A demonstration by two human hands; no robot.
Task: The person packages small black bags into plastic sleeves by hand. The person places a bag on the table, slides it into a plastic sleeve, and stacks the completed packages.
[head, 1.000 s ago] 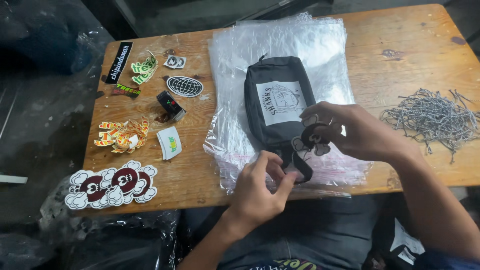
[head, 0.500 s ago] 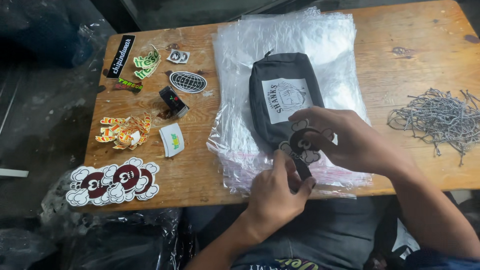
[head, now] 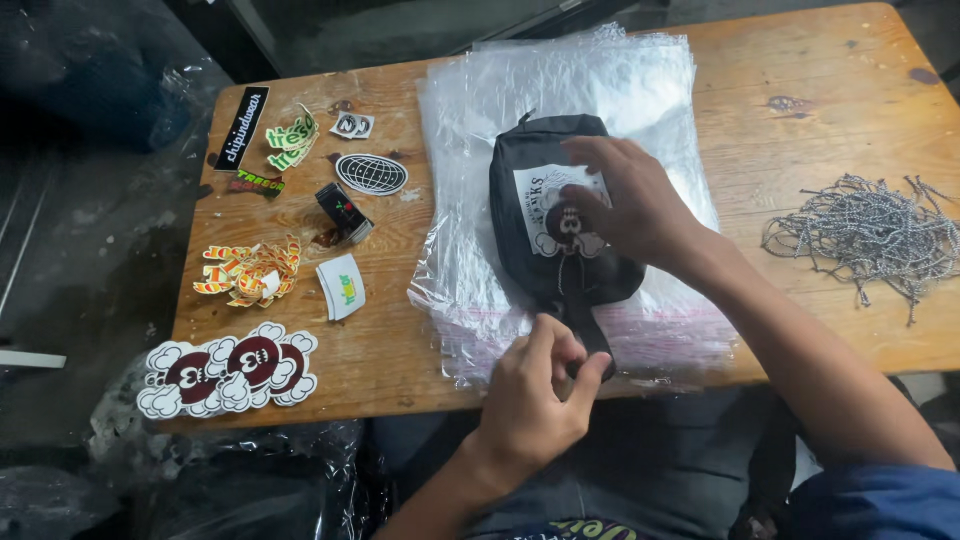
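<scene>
Two hands on the black pouch point(head: 560, 225), centre frame, atop clear bags point(head: 470, 200).
Our right hand point(head: 625, 205) lies flat, pressing a skull sticker point(head: 568, 228) onto it; our left hand point(head: 535, 395) pinches its strap point(head: 592, 335); bagging seems next, needing a bag opened.

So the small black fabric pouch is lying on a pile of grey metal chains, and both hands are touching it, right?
Not quite. The small black fabric pouch lies on a stack of clear plastic bags, not on the chains. The pile of grey metal chains sits apart on the wooden table. The left hand and right hand do touch it, as the head view shows.
</scene>
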